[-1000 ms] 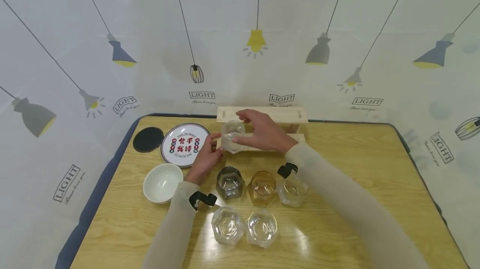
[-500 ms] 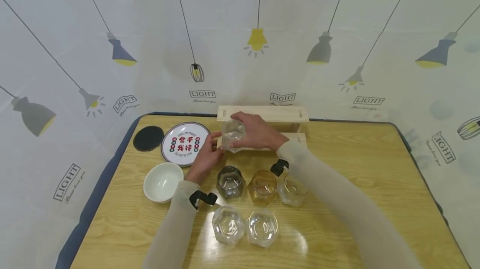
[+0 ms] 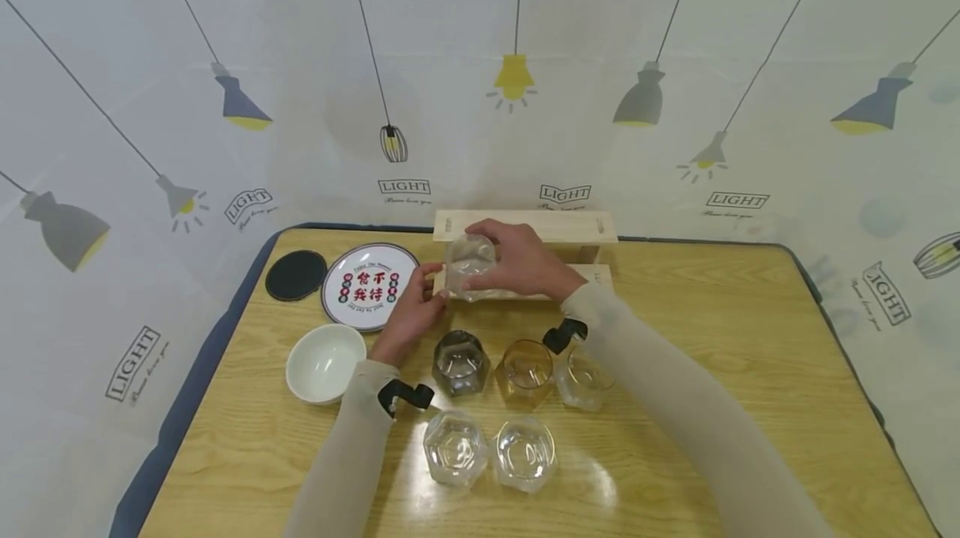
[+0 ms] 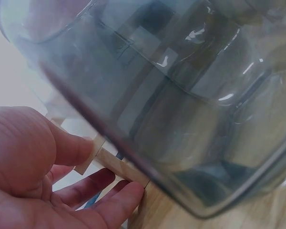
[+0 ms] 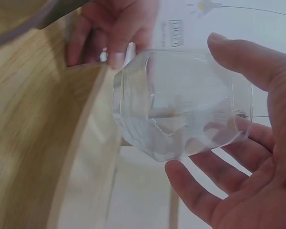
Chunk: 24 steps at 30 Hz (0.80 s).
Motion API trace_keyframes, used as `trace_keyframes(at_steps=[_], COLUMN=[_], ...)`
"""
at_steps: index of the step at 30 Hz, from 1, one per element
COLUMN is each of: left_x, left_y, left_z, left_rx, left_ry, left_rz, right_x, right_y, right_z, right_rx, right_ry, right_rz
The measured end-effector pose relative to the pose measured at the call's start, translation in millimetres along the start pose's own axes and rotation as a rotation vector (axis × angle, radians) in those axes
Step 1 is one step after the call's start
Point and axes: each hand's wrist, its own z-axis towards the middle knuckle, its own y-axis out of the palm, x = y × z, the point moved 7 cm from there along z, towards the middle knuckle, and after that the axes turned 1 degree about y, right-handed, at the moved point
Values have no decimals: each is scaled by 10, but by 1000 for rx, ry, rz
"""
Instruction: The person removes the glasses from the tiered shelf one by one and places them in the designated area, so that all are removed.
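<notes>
My right hand (image 3: 528, 263) holds a clear faceted glass (image 3: 469, 258) by its sides, thumb on one side and fingers spread along the other. The glass is over the left end of a two-step wooden rack (image 3: 562, 225), its base close above the lower board in the right wrist view. At that same end, my left hand (image 3: 412, 317) pinches the rack's lower board between thumb and fingers. A smoky grey glass (image 3: 460, 364) stands just in front of the rack and fills much of the left wrist view.
Beside the grey glass stand an amber glass (image 3: 527, 373) and a clear one (image 3: 583, 379). Two more clear glasses, a left one (image 3: 455, 449) and a right one (image 3: 525, 453), are nearer me. Leftward lie a white bowl (image 3: 326, 364), a printed plate (image 3: 370, 317) and a black coaster (image 3: 296, 276).
My right hand's fingers have come in closer round the clear glass, which has shifted slightly to the right. The left hand stays at the rack's end.
</notes>
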Motion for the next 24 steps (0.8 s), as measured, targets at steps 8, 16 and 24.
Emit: trace_keyframes(at_steps=[8,16,24], left_x=[34,11,15], left_y=[15,22,24], left_z=[-34,-30,-23], left_rx=[12,5,4], left_ry=[-4,-11,0], left_rz=[9,-11,-26], right_x=[-88,-209,-301], right_y=[-230,-427,-539], right_z=[-254,-636,-1074], right_rx=[113,225,264], right_ry=[-36,-110,-210], right_rz=[126,222,256])
